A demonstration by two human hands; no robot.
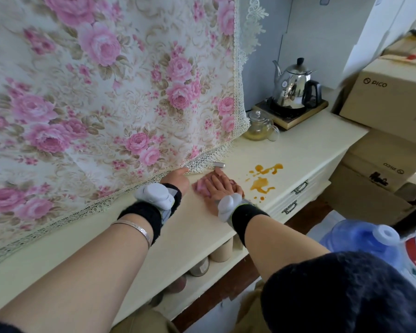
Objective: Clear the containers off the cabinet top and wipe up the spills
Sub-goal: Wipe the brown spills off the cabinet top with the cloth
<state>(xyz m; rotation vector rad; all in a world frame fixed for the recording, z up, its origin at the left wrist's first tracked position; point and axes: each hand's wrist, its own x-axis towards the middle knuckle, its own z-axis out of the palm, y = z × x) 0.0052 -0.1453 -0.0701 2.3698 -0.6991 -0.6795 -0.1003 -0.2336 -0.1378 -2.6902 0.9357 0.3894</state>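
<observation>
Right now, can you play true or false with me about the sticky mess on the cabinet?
1. The right hand presses flat on a pink cloth. True.
2. The cloth already covers the orange spill. False: the spill lies uncovered on the cabinet top, to the right of the cloth.
3. The left hand touches the lace edge of the flowery cover. True.
4. The shiny kettle lies tipped over in the spill. False: it stands upright on its base at the back.
5. A small glass teapot stands beside the kettle's base. True.
</observation>
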